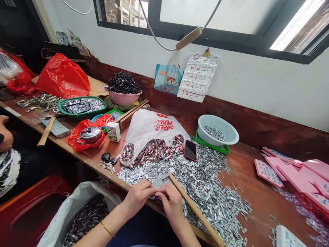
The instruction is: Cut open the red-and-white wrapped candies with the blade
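Both hands are working at the table's near edge: the left hand [138,196] and right hand [171,203] are meeting fingertip to fingertip, pinching together on a small piece [156,196] too tiny to make out, right at the edge of the clip pile [205,185]. Below and left, a white sack [74,216] is gaping with dark bits inside. Further left, another person's arm [5,133] is resting by the table. Keys [108,161] are lying near the white bag [151,132], a phone [190,150] beside it. A stick [192,207] is slanting just right of the right hand. Pink cards [295,171] are stacking up far right.
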Motion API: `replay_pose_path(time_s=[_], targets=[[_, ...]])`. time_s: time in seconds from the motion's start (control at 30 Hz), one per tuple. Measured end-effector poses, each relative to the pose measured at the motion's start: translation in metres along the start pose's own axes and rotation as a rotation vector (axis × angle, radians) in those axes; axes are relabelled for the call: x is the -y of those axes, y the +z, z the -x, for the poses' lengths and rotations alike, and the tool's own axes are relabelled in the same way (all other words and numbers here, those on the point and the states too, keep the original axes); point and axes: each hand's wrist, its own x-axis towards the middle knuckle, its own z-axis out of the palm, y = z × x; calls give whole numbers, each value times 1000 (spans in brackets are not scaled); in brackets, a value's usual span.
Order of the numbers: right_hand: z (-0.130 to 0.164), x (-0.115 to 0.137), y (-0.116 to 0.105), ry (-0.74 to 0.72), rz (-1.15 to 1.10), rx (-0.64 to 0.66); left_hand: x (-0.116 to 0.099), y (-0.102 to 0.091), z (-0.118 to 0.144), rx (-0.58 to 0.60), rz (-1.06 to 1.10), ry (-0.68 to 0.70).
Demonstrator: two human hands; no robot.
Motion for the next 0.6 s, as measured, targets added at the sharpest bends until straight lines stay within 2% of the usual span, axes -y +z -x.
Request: replay_pose_path(time_s=[0.1,0.17,0.23,0.3,0.4,0.5,0.6], targets=[[1,3,-4,30,-32,-2,-6,-3,-2,-49,83,-82],[2,5,-6,137,-154,15,-13,-5,-4,-82,186,-193],[3,8,-7,254,-300,27,-19,-8,-7,-71,254,-280],[3,12,-9,286,-355,18,-23,-11,-11,-40,252,-303],[1,19,-17,181,-263,18,-27,-17,-16,-11,174,-249],[-3,27,-28,75,-205,74,-28,-24,-20,-11,119,-146],[-3,34,-36,31,-197,98,-27,-32,-22,-25,118,-74]])
